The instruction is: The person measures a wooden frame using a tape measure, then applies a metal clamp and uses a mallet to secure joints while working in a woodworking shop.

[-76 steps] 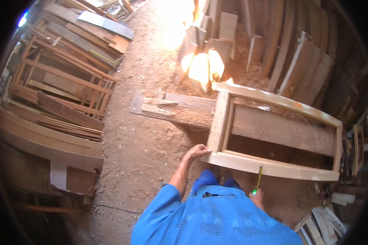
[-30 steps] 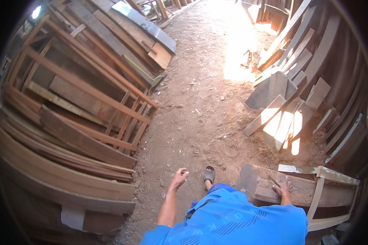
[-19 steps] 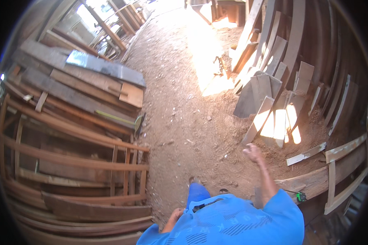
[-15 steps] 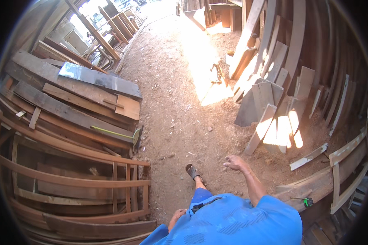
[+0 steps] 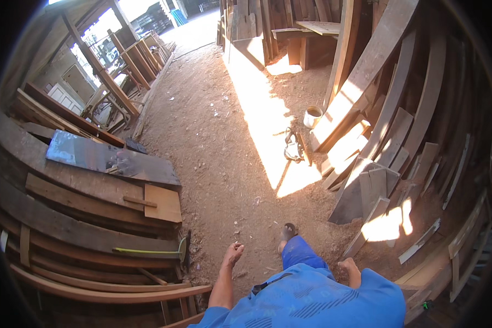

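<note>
Since half a second ago, the left hand (image 5: 234,253) has swung from beside the hip to a place out over the dirt floor (image 5: 213,191), while the right hand (image 5: 349,267) has drawn back from in front of the body to near the side of the blue shirt (image 5: 322,298). Left fingers curl loosely and the right ones bend inward; how far either grip is closed, I cannot tell. Pale lettering, too faint to read, and hatched stripes run across the shirt's back. Just ahead of it a sandalled foot (image 5: 288,232) steps out, where a foot further left showed before. Green and black, the tape measure (image 5: 427,304) sits beside the plank table (image 5: 440,280), lower in view now and well apart from both hands. Beyond the table stands a pale wooden frame (image 5: 455,273). Ahead of the right hand, a sunlit offcut (image 5: 359,238) leans. Stacked boards (image 5: 87,230) fill the left side; farther up the aisle, a white bucket (image 5: 312,117), now plainer to see, stands by leaning planks (image 5: 366,76).
</note>
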`<state>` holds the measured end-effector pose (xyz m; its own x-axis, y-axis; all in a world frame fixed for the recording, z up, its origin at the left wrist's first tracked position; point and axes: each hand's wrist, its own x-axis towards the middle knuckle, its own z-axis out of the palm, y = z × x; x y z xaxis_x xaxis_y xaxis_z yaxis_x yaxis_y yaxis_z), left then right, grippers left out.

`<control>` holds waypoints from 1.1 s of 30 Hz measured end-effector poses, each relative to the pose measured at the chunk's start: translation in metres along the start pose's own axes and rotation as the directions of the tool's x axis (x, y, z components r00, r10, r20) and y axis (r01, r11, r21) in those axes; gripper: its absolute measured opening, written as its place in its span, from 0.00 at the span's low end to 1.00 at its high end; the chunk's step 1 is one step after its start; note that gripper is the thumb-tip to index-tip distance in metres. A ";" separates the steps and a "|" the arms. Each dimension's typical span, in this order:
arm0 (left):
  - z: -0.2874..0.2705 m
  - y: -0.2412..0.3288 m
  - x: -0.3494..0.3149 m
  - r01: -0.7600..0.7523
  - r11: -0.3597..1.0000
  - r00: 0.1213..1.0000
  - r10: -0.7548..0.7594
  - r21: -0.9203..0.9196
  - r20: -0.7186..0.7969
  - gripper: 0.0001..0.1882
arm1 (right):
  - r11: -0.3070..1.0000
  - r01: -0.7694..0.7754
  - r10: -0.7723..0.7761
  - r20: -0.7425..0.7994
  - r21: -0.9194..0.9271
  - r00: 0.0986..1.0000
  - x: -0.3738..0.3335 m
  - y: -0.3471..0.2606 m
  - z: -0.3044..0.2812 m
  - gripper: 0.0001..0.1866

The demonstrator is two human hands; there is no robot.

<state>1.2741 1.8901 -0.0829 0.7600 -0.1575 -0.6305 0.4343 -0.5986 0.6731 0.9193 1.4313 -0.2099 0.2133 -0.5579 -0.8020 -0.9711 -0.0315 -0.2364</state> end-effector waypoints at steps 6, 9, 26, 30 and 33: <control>-0.009 0.170 0.186 0.035 0.926 0.974 0.053 -0.376 0.220 0.15 | 0.994 0.088 -0.083 0.078 -0.070 0.994 0.114 -0.142 -0.024 0.16; -0.036 0.198 0.237 0.124 0.950 0.989 -0.094 -0.286 0.117 0.14 | 0.827 0.401 -0.383 0.128 -0.393 0.915 0.127 -0.347 -0.071 0.22; -0.149 0.447 0.624 0.074 0.920 0.946 -0.187 0.384 0.266 0.27 | 0.933 0.350 -0.326 -0.227 0.077 0.918 0.279 -0.847 -0.237 0.13; -0.204 0.592 0.791 -0.057 0.856 0.998 0.044 0.514 0.038 0.27 | 0.949 -0.065 0.074 -0.015 0.308 0.997 0.289 -0.864 -0.215 0.16; -0.187 0.724 0.914 -0.325 0.940 0.919 0.286 0.108 0.273 0.20 | 0.833 -0.064 0.084 -0.011 0.549 0.996 0.284 -0.865 -0.219 0.16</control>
<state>2.3737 1.4596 -0.0993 0.6903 -0.5302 -0.4923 0.1092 -0.5963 0.7953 1.7970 1.1186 -0.1136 0.1297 -0.5677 -0.8130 -0.7643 0.4651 -0.4467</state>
